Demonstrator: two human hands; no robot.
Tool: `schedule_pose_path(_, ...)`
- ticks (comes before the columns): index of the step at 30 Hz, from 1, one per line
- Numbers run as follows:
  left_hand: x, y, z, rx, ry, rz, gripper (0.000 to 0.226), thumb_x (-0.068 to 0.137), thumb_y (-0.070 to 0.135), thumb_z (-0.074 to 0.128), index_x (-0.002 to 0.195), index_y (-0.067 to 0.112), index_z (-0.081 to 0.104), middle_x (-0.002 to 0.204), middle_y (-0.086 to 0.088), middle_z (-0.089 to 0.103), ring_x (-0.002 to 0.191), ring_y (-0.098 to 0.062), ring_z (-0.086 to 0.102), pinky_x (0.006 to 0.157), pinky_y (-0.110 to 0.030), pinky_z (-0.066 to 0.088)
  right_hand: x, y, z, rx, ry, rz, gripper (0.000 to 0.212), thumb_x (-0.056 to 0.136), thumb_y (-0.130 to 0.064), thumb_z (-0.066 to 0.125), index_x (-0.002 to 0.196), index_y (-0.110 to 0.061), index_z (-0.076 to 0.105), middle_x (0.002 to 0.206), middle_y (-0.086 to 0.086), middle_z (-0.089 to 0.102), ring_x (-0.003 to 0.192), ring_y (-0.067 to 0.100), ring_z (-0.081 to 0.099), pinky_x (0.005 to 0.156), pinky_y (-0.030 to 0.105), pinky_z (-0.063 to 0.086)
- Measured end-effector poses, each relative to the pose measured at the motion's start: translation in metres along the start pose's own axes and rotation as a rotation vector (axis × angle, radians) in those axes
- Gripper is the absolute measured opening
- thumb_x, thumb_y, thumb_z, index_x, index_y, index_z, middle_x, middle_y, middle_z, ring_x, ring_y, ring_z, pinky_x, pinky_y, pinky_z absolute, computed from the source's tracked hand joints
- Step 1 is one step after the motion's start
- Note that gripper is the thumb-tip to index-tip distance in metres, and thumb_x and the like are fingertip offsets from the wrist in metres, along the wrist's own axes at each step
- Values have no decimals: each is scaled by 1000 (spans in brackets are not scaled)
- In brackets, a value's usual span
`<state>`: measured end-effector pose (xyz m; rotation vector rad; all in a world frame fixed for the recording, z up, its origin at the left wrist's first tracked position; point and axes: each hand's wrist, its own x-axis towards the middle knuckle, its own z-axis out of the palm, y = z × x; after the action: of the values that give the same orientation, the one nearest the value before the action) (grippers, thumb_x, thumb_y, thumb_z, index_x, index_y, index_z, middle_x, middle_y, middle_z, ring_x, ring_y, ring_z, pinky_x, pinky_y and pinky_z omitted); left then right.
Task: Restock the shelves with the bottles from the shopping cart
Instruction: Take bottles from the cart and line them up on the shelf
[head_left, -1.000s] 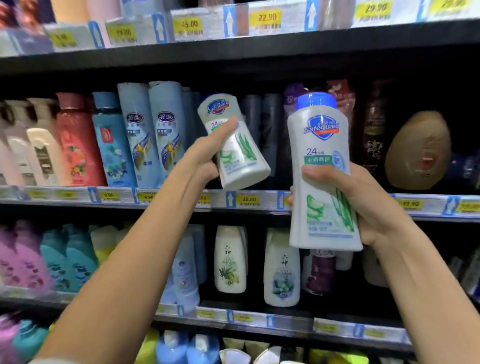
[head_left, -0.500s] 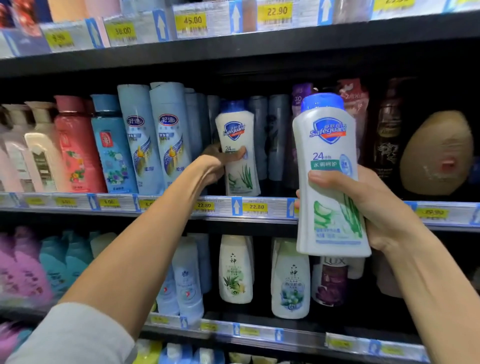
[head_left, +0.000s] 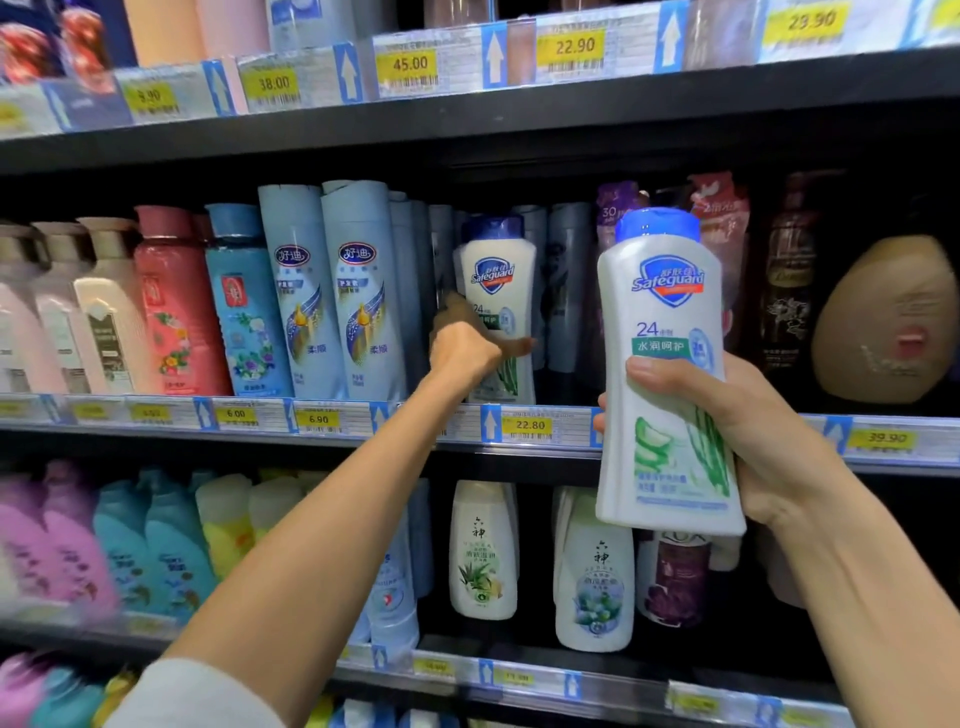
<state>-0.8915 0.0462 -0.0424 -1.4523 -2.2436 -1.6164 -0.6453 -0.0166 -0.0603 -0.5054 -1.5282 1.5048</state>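
- The middle shelf (head_left: 156, 423) carries rows of bottles behind yellow price tags.
- A white bottle (head_left: 667, 374) with a blue cap stands upright in the right hand (head_left: 748, 431), gripped in front of the shelf.
- A second white bottle (head_left: 498, 291) stands on the shelf, the left hand (head_left: 467, 348) curled round its lower part.

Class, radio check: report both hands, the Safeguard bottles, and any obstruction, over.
Left hand gripping shelved Safeguard bottle, upright on middle shelf. Right hand holding second Safeguard bottle in the air. Grey bottles close behind.
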Motion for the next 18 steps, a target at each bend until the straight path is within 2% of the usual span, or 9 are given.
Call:
schedule_pose_path(3, 3, -4, -9, -36, -20, -4, 76, 58, 36, 91, 116, 4, 54, 114, -9, 64, 93, -16, 59, 74, -22, 48, -1, 2, 0, -14, -12, 7, 42, 59, -14, 84, 97, -13, 66, 89, 22, 71, 71, 31, 71, 58, 37, 57)
schedule_pose_path(7, 2, -12, -16, -54, 9, 19, 67, 62, 30, 90, 112, 5, 53, 102, -3, 59, 88, -12, 53, 67, -13, 41, 2, 7, 1, -14, -2, 7, 42, 61, -23, 78, 100, -12, 65, 90, 22, 72, 73, 33, 71, 59, 38, 57)
schedule_pose_path(11, 0, -13, -15, -64, 17, 34, 64, 62, 30, 89, 109, 7, 52, 96, 1, 55, 86, -11, 53, 60, -11, 41, 7, 10, 7, -7, -4, 10, 40, 62, -22, 78, 99, -11, 65, 91, 23, 70, 76, 34, 70, 65, 42, 59)
schedule_pose_path(14, -1, -16, -16, -75, 7, 61, 64, 62, 31, 89, 109, 7, 52, 94, 1, 57, 84, -12, 55, 45, -5, 39, 8, 12, 11, 4, -15, 11, 38, 62, -22, 79, 97, -12, 67, 94, 26, 69, 78, 35, 69, 67, 44, 58)
schedule_pose_path(18, -5, -17, -15, -84, 14, 72, 60, 63, 32, 89, 98, 13, 44, 82, 7, 53, 83, -13, 54, 53, -9, 38, 7, 12, 14, -8, -18, 8, 41, 62, -23, 79, 99, -12, 66, 94, 25, 70, 79, 36, 69, 67, 43, 58)
